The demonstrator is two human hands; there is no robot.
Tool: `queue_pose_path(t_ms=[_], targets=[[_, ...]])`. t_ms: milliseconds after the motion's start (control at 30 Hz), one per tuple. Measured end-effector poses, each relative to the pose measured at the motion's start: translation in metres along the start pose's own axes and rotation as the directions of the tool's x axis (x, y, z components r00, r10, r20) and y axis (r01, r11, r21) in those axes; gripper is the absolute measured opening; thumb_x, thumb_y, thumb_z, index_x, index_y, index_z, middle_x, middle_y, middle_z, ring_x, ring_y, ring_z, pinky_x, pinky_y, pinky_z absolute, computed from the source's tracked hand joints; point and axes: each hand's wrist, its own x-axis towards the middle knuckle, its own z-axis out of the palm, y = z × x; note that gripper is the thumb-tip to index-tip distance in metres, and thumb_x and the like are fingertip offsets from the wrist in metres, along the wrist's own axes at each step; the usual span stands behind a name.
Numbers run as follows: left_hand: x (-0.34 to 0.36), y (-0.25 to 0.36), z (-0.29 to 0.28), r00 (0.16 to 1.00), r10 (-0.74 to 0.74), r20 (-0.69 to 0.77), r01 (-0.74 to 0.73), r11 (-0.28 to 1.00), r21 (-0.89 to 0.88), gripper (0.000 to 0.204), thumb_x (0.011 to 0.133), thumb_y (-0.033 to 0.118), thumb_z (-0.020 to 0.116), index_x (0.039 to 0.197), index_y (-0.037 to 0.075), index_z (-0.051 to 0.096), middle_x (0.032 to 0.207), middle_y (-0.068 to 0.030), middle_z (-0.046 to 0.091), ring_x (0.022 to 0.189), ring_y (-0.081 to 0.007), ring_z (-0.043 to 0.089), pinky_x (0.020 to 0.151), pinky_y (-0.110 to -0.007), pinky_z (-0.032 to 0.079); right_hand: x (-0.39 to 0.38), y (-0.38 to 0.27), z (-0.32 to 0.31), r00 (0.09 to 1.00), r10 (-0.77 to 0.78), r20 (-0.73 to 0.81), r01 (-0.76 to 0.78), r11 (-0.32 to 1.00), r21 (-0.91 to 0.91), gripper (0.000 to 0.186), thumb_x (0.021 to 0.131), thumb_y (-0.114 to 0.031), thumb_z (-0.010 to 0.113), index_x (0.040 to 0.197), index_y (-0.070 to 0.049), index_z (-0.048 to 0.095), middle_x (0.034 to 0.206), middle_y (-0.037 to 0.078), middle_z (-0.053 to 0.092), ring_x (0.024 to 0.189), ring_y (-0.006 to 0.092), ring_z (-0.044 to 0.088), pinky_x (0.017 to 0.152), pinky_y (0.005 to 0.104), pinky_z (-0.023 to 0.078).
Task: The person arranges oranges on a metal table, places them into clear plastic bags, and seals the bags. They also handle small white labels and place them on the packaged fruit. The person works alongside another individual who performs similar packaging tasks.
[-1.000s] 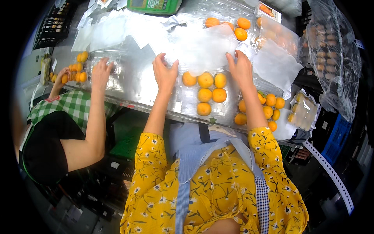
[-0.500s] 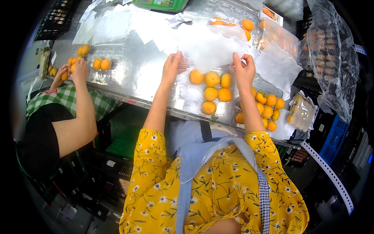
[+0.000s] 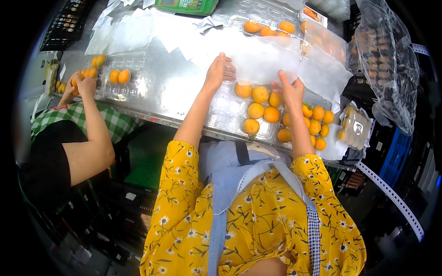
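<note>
A white, slightly see-through paper sheet (image 3: pixel 260 62) is stretched between my hands. My left hand (image 3: pixel 218 73) has its thumb and fingers at the sheet's left edge. At the lower right corner my right hand (image 3: pixel 292 92) grips it, the index finger pointing up. Just below the sheet's near edge, several orange citrus fruits (image 3: pixel 259 94) sit in a clear plastic tray (image 3: pixel 223 117) in front of me. The tray's left cups hold no fruit. Part of its far end is hidden by the sheet, and my right hand covers fruit at its right side.
More citrus fruits (image 3: pixel 315 126) lie right of my right forearm, beside a wrapped pack (image 3: pixel 354 129). Another fruit tray (image 3: pixel 267 30) is at the back. A green scale (image 3: pixel 186 5) stands at the far edge. On the left, a co-worker's hands (image 3: pixel 84 85) handle fruit.
Both my hands and the sheet have shifted: the left hand moved right and slightly away, the right hand came nearer. The tray with fruit appears slightly further right. The co-worker's hands moved a little.
</note>
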Motion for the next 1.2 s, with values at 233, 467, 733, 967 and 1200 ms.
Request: queue_pose_path(t_ms=[233, 467, 733, 967, 1200], targets=[[-0.002, 0.003, -0.001, 1.000, -0.023, 0.005, 0.023, 0.999, 0.041, 0.064, 0.091, 0.060, 0.042, 0.110, -0.001, 0.051, 0.086, -0.0151, 0.064, 0.067, -0.0223, 0.065, 0.061, -0.031, 0.054, 0.014, 0.005, 0.015, 0.996, -0.004, -0.087, 0.018, 0.986, 0.167, 0.034, 0.091, -0.019, 0.059, 0.111, 0.008, 0.052, 0.101, 0.016, 0.062, 0.072, 0.0230, 0.068, 0.053, 0.0267, 0.055], [0.006, -0.003, 0.001, 0.997, -0.056, -0.048, 0.064, 0.982, 0.175, 0.055, 0.082, 0.039, 0.069, 0.114, -0.003, 0.050, 0.090, -0.0162, 0.064, 0.066, -0.0199, 0.065, 0.057, -0.028, 0.053, -0.003, -0.022, 0.005, 0.995, -0.087, 0.044, 0.095, 0.780, -0.618, 0.044, 0.085, -0.020, 0.065, 0.115, 0.009, 0.050, 0.108, 0.019, 0.059, 0.072, 0.0238, 0.067, 0.060, 0.0315, 0.054], [-0.033, 0.014, 0.014, 0.775, 0.589, -0.230, -0.285, 0.650, 0.704, 0.046, 0.079, 0.021, 0.071, 0.115, 0.001, 0.052, 0.107, -0.0140, 0.057, 0.097, -0.0258, 0.055, 0.084, -0.036, 0.045, -0.038, -0.023, -0.045, 0.899, -0.223, 0.377, 0.435, 0.357, -0.827, 0.051, 0.074, -0.022, 0.074, 0.119, -0.008, 0.055, 0.108, 0.009, 0.058, 0.088, 0.0289, 0.062, 0.073, 0.0391, 0.050], [-0.088, 0.008, 0.025, 0.827, 0.550, 0.115, -0.442, 0.511, 0.737, 0.029, 0.076, 0.008, 0.068, 0.103, 0.004, 0.059, 0.101, -0.0104, 0.061, 0.096, -0.0301, 0.054, 0.084, -0.038, 0.043, -0.031, 0.010, -0.046, 0.863, -0.223, 0.454, 0.505, 0.333, -0.796, 0.051, 0.071, -0.025, 0.076, 0.115, -0.007, 0.057, 0.110, 0.010, 0.058, 0.096, 0.0303, 0.060, 0.077, 0.0396, 0.050], [-0.110, 0.007, 0.048, 0.774, 0.543, 0.326, -0.560, 0.346, 0.753, 0.034, 0.072, 0.007, 0.072, 0.105, 0.007, 0.062, 0.101, -0.0098, 0.060, 0.094, -0.0289, 0.054, 0.082, -0.038, 0.044, -0.036, 0.000, -0.090, 0.887, -0.384, 0.256, 0.427, 0.473, -0.770, 0.051, 0.073, -0.024, 0.075, 0.118, -0.009, 0.057, 0.115, 0.011, 0.058, 0.100, 0.0318, 0.058, 0.082, 0.0395, 0.048]])
